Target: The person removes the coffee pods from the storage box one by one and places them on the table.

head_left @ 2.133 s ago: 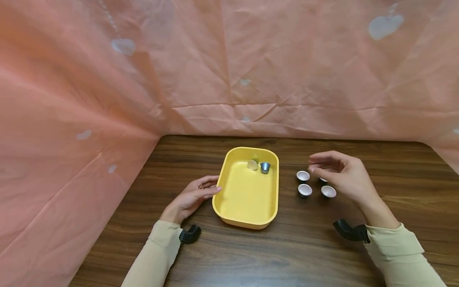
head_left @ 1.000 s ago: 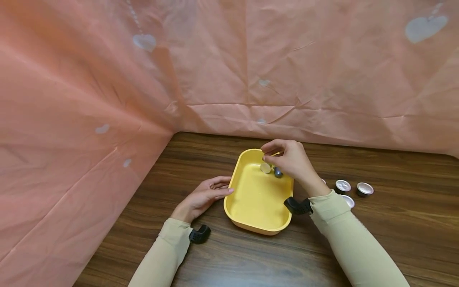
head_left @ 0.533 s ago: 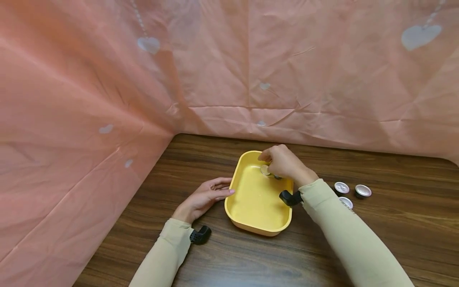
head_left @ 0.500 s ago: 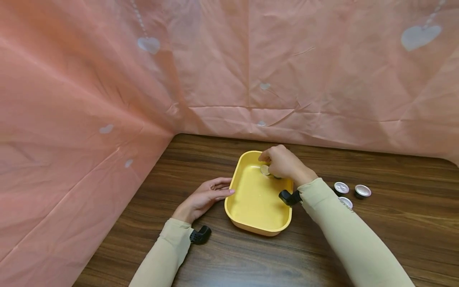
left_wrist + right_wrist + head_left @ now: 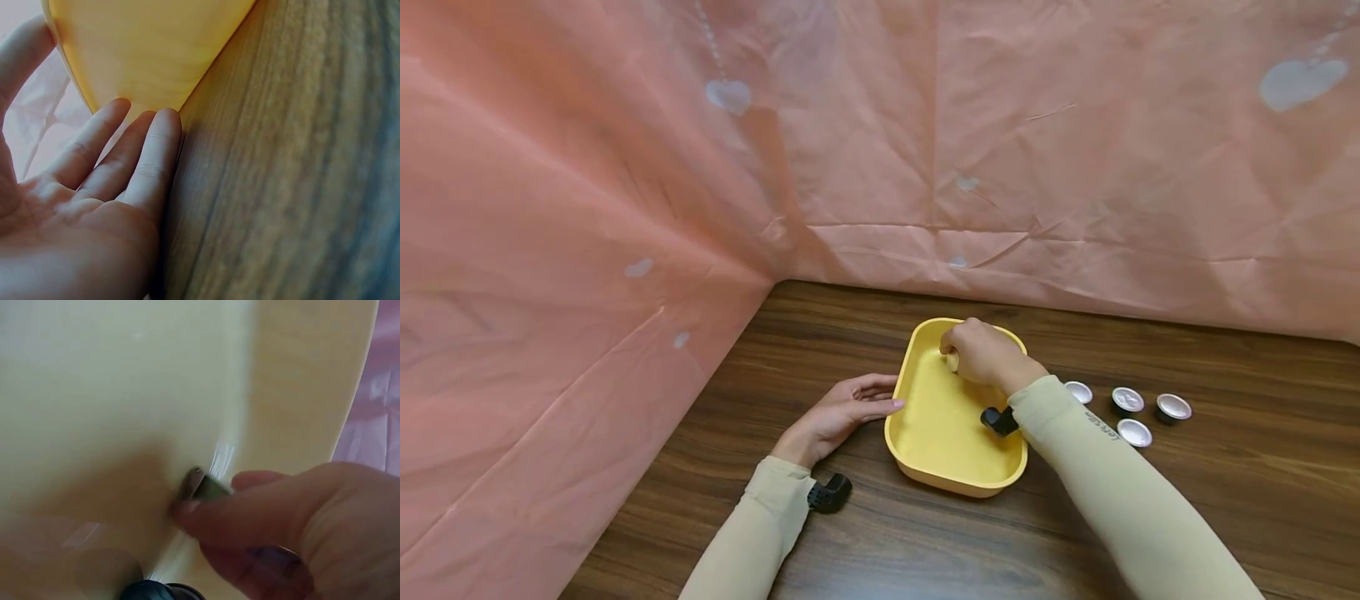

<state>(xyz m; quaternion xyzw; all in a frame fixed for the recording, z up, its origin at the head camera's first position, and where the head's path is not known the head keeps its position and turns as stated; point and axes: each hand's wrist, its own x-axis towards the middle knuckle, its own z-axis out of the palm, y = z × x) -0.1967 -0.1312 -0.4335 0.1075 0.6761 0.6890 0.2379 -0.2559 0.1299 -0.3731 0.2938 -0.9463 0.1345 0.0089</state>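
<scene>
My left hand (image 5: 838,412) holds the left wall of a yellow tray (image 5: 955,482). Its thumb laps over the rim, while nearly straight fingers (image 5: 159,150) touch the outer wall in the left wrist view. Inside the tray's far end, my right hand (image 5: 988,354) reaches down with curled fingers. In the right wrist view, thumb and fingers pinch a small greenish coffee capsule (image 5: 209,489) close over the tray floor. Beside them lies a dark blue capsule (image 5: 153,590), cut off by the frame's lower edge; the hand hides it in the head view.
Several coffee capsules (image 5: 1127,400) stand lid up on the brown wooden table (image 5: 887,550), right of the tray and beside the right sleeve. A pink curtain (image 5: 865,192) with hearts hangs behind the table and along its left side.
My right hand has moved left from the capsules on the table into the tray, then lowered to the capsules in its far end. The left hand stays at the tray; the head view has shifted slightly.
</scene>
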